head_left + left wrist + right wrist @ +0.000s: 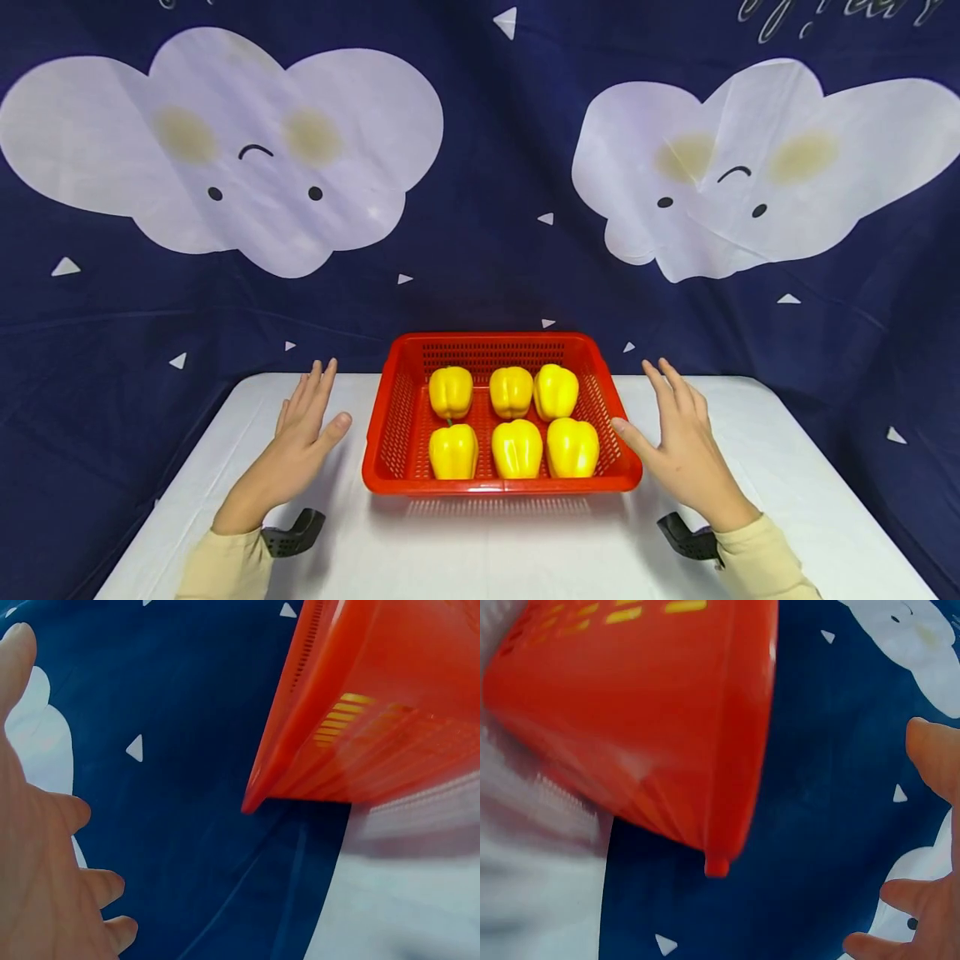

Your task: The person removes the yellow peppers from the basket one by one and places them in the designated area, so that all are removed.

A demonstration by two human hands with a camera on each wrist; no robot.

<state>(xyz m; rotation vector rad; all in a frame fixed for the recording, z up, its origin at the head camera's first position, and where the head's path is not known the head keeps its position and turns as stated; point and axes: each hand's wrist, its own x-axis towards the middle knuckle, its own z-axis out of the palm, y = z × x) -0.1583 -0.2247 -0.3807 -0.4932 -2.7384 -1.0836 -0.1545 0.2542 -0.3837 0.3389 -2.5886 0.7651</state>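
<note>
A red plastic basket (502, 485) with slotted walls stands on the white table, holding several yellow bell peppers (517, 448) in two rows. To its left, my left hand (300, 446) is held up with straight fingers and the thumb spread, apart from the basket. My right hand (686, 454) is on the other side, fingers straight and holding nothing; its thumb tip overlaps the basket's right rim in the head view. Each wrist view shows the basket's outer wall (420, 667) with a gap between it and the hand. Yellow shows through the slots.
The white tabletop (495, 558) has rounded far corners. Behind it hangs a dark blue cloth (495, 275) printed with clouds and small white triangles. Black wrist mounts (294, 534) sit at both light yellow sleeves.
</note>
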